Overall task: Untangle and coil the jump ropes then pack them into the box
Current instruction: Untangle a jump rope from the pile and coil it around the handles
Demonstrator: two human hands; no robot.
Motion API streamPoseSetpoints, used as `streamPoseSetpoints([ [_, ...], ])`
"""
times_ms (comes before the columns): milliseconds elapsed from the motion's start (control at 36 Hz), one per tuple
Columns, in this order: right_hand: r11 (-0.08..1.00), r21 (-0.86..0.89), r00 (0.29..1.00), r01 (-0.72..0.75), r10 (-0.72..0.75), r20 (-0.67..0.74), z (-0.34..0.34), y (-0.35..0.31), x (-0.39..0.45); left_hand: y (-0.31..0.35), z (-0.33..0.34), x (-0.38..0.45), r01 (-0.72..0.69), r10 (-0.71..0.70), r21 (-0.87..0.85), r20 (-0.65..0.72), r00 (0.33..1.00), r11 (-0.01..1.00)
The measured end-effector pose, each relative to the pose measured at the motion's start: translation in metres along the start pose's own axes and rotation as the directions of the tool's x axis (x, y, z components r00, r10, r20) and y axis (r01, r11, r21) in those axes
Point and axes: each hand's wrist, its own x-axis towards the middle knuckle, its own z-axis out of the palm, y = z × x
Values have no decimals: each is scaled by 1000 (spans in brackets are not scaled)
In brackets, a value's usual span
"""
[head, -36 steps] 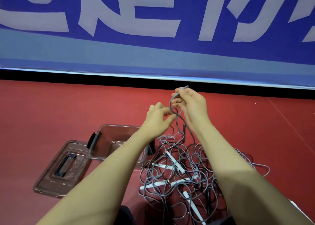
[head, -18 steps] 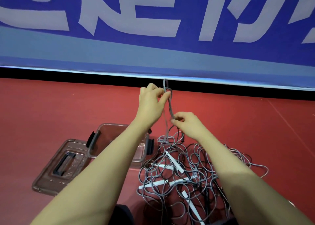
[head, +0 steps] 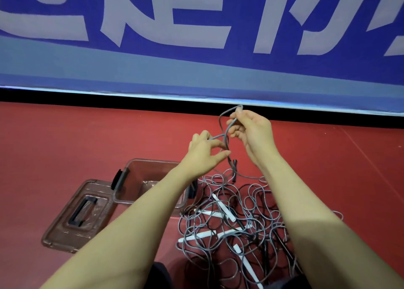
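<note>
The left hand [head: 204, 152] is pinching a grey rope strand [head: 222, 127] while the right hand [head: 253, 133], higher, is gripping its looped top. On the red floor [head: 65, 140], the lid [head: 76, 214] is lying leftmost, the open box [head: 140, 179] beside it, the tangled jump ropes [head: 236, 223] just right.

Your tangle of jump ropes [head: 236, 218] looks like smooth grey plastic-coated cord with a dull sheen, and its white handles [head: 223, 207] look like matt plastic. Your box [head: 153, 170] is clear, brown-tinted plastic, glossy, with black plastic latches [head: 117, 178]. Its lid [head: 76, 216] matches, with a black handle. The red floor [head: 87, 140] looks matt and finely textured; the blue banner [head: 196, 65] looks like matt cloth or vinyl.
</note>
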Motion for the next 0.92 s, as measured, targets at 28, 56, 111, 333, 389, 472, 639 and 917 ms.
streamPoseSetpoints([
  [28, 999, 33, 1000, -9, 9, 3, 0, -2, -1, 0, 1, 1, -12, 12, -4, -21, 1000, 1000],
  [56, 998, 64, 1000, -19, 19, 4, 0, -3, -1, 0, 3, 3, -22, 22, -4, -42, 999, 1000],
  [111, 992, 118, 999, -37, 37, 0, 0, -6, -2, 1, 4, 4, -37, 38, 5, -80, 996, 999],
  [333, 994, -21, 994, -108, 108, 3, -12, 10, 3, 5, 3, 11, -75, 89, 61, -283, 955, 995],
  [389, 924, -362, 986, -121, 153, 61, -20, 23, 0, 8, -4, 14, -52, 59, 29, -335, 940, 998],
  [472, 735, -678, 947, -28, 237, 218, -30, 41, -7, 13, -17, 19, -51, 41, -15, -398, 917, 999],
  [639, 626, -777, 937, 76, 223, 271, -36, 51, -10, 25, -39, 24, -52, 38, -23, -408, 912, 998],
  [917, 906, -423, 995, 7, 35, 93, -13, 28, -2, 10, -23, 12, 40, -24, 105, -149, 989, 994],
])
